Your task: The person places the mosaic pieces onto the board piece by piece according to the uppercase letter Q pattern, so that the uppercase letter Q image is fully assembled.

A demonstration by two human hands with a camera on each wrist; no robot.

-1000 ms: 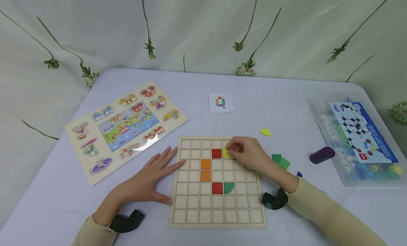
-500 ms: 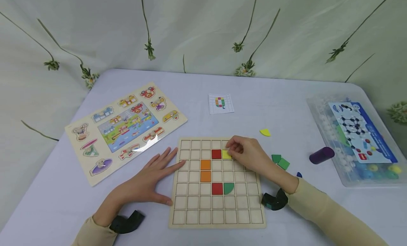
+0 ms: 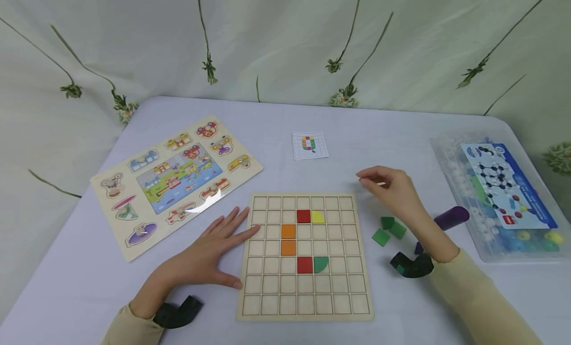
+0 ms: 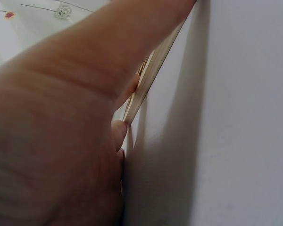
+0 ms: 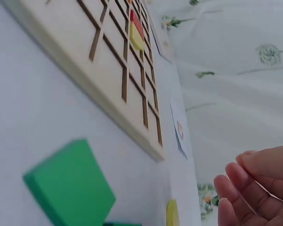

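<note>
My left hand lies spread at the left edge of a wooden grid board, its fingertips and thumb touching that edge. On the board sit red squares, orange squares, a yellow quarter-round piece and a green quarter-round piece. Beyond the board's right side my right hand hovers above the table, fingers loosely bent and holding nothing. Near it in the right wrist view, apart from the fingers, lies another yellow piece; the hand hides it in the head view.
Several green squares lie right of the board, with a dark blue piece partly behind the wrist. A purple cylinder and a clear plastic box stand farther right. A pattern card and a picture puzzle lie behind.
My right hand has let go of the yellow quarter-round piece on the board and moved right and away, over the loose yellow piece. The left hand has stayed in place.
</note>
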